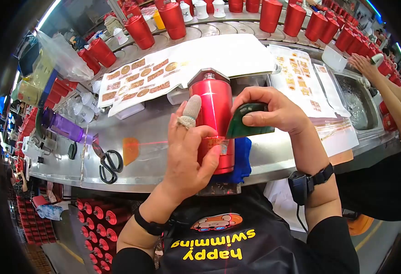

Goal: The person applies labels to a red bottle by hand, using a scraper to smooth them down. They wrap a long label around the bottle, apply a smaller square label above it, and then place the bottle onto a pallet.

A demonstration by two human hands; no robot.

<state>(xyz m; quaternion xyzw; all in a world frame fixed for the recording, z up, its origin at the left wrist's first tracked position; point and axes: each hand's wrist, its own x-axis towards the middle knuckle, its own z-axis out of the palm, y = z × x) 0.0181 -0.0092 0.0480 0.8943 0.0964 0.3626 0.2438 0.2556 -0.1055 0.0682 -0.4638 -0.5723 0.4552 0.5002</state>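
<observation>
A red metallic bottle lies on its back in front of me, its neck against a dark holder at the far end. My left hand, a knitted cot on one finger, reaches over its near left side. Thumb and index finger pinch at a small gold-and-red decal low on the bottle. My right hand grips a dark green scraper between thumb and fingers. The scraper's edge is right at the bottle's right side, close to the decal. A blue cloth lies beneath the bottle's near end.
Decal sheets lie behind the bottle, with more sheets to the right. Black scissors and an orange scraper lie left. Red bottles stand on the conveyor. At right, another person's hands are over a sink.
</observation>
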